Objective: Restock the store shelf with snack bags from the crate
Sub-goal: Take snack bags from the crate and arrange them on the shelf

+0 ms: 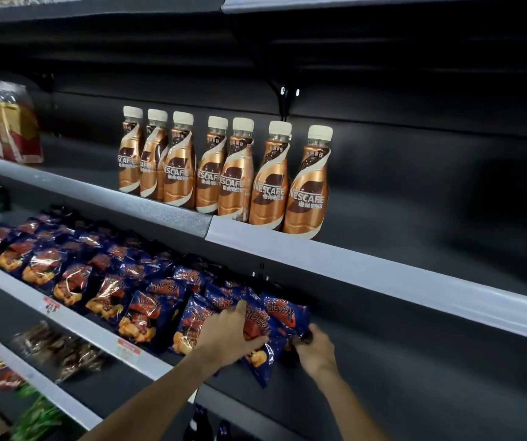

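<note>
Several blue and red snack bags (pixel 74 283) lie in rows on the middle shelf (pixel 74 319). At the right end of the row, my left hand (pixel 228 337) grips one blue snack bag (pixel 260 358), thumb on its lower front and fingers on its top. That bag tilts over the shelf's front edge. My right hand (pixel 314 348) holds the neighbouring bag (pixel 287 311) at its lower right corner, fingers curled round its edge. The crate is out of view.
Several copper Nescafe bottles (pixel 224 173) stand on the shelf above. A red and yellow pack (pixel 4 122) sits at that shelf's left end. Dark shelf floor (pixel 415 361) stretches right of my hands. Brown and green packs (pixel 61 348) lie on lower shelves.
</note>
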`<state>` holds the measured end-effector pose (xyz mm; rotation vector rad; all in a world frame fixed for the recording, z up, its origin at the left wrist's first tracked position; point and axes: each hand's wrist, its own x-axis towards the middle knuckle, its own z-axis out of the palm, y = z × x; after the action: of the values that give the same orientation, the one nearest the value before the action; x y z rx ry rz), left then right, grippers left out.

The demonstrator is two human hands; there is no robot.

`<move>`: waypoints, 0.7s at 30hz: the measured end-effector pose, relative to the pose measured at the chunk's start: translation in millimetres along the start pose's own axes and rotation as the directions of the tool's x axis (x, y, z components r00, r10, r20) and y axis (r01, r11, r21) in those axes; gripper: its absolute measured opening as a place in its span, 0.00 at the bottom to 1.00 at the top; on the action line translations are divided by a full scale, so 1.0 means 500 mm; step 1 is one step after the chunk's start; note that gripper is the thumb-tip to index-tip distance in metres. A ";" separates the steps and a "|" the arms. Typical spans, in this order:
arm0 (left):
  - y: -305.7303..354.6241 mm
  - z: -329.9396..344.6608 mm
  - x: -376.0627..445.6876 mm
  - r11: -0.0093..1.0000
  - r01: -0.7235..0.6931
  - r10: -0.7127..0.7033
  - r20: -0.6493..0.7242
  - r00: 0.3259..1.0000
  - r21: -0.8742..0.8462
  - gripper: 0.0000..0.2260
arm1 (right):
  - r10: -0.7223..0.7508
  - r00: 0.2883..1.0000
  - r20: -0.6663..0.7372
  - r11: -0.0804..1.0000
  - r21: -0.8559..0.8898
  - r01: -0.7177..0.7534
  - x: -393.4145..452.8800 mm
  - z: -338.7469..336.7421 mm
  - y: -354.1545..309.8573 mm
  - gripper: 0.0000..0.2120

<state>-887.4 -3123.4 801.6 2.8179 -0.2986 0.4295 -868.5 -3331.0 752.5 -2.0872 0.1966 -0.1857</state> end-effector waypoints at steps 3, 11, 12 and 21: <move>-0.005 0.006 0.007 1.000 -0.003 0.003 -0.025 1.000 -0.020 0.32 | -0.003 1.000 -0.007 1.000 0.006 0.003 0.002 0.002 -0.003 0.05; -0.028 0.009 0.031 0.999 0.000 -0.002 -0.045 0.999 -0.036 0.32 | 0.066 0.997 -0.038 0.998 0.001 -0.066 -0.004 0.015 -0.015 0.08; -0.031 0.008 0.033 0.999 0.000 -0.002 -0.040 0.999 -0.040 0.32 | 0.083 0.996 -0.039 0.997 -0.001 -0.083 -0.006 0.019 -0.016 0.09; -0.067 0.010 0.035 0.998 -0.029 0.028 -0.012 1.000 -0.053 0.34 | 0.175 0.984 -0.039 0.980 -0.084 -0.178 -0.040 0.053 0.009 0.12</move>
<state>-861.4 -3096.1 794.8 2.7614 -0.3429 0.4368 -882.9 -3306.6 734.4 -2.1409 0.4142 -0.1045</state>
